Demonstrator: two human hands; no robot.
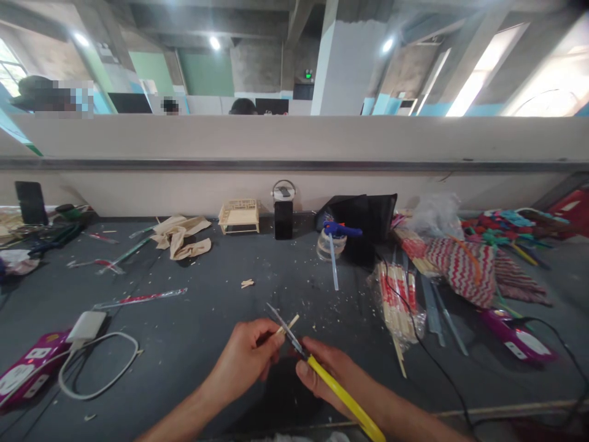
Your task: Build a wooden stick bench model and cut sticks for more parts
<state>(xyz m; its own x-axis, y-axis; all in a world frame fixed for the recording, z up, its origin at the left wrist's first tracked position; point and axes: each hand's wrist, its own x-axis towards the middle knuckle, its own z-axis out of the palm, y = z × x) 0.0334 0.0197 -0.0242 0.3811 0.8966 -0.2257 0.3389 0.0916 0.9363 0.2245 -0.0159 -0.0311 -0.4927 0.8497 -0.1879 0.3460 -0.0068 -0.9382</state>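
Observation:
Between the fingertips of my left hand [252, 351] is a short, thin wooden stick [293, 321]. My right hand [329, 368] is wrapped round a yellow-handled cutting tool [338, 390]. The tool's narrow metal blades slant up and left and cross the stick just beyond my left fingers; whether they bite into it I cannot tell. Farther off on the dark table lie a few short cut stick pieces [247, 283]. At the back stands a small model piece of furniture [240, 216], built from pale sticks.
A phone [283, 220] stands upright at the back. To its right, a blue glue gun [340, 229] rests on a clear jar [330, 247]. Bagged sticks [399, 307] and a black cable lie on the right. A purple power strip [34, 362] with a white charger [86, 325] sits left.

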